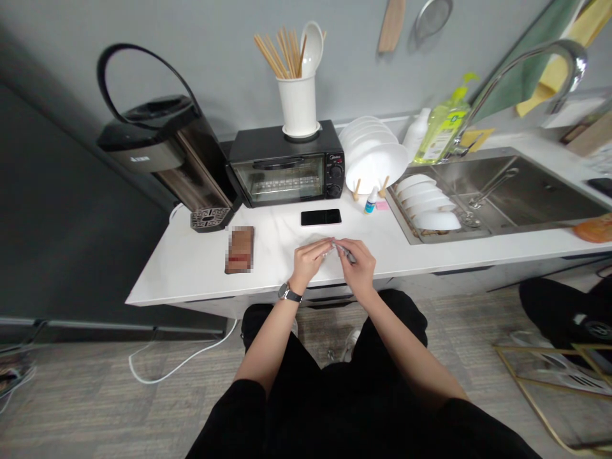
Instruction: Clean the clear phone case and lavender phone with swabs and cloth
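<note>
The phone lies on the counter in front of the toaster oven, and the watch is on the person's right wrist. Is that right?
Not quite: the head view shows the watch on the left wrist, not the right. The phone does lie on the counter in front of the toaster oven.

From the left hand, a bare stretch of white bench runs left to the brown item and forward, past the phone's left end, to the toaster oven. Straight ahead, the flat phone lies low, easily passed over; the oven behind it blocks further reach. Right of the right hand, bench surface continues to the sink. Further back, the small bottle and upright plates obstruct. Bowls crowd the sink's left end; the faucet arches above. The tall dispenser walls off the back left.
</note>
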Demonstrator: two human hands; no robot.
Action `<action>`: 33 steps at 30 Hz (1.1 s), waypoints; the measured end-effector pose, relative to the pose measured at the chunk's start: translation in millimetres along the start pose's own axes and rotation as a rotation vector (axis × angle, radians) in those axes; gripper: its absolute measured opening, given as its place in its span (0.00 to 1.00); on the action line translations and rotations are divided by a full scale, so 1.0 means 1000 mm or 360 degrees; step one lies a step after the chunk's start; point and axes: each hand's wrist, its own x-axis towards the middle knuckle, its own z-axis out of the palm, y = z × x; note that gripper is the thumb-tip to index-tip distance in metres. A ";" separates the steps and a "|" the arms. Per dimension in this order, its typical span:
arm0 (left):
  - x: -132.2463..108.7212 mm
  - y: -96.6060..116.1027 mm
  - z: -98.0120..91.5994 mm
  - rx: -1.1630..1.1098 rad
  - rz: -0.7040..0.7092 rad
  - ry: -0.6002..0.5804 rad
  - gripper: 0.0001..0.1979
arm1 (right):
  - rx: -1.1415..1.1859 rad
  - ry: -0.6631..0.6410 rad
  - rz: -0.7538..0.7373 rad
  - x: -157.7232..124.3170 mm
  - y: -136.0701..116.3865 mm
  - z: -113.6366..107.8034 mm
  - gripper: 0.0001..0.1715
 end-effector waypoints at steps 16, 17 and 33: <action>-0.002 -0.002 0.000 -0.0025 0.0020 0.0019 0.16 | -0.0052 -0.0007 -0.0155 0.003 0.007 -0.002 0.14; -0.002 -0.002 0.000 -0.0012 0.0026 0.0019 0.17 | -0.0072 0.0006 -0.0134 0.005 0.009 -0.004 0.13; -0.001 0.003 -0.003 -0.0038 -0.0030 -0.0015 0.18 | 0.0105 -0.0070 -0.0219 -0.012 -0.021 0.015 0.16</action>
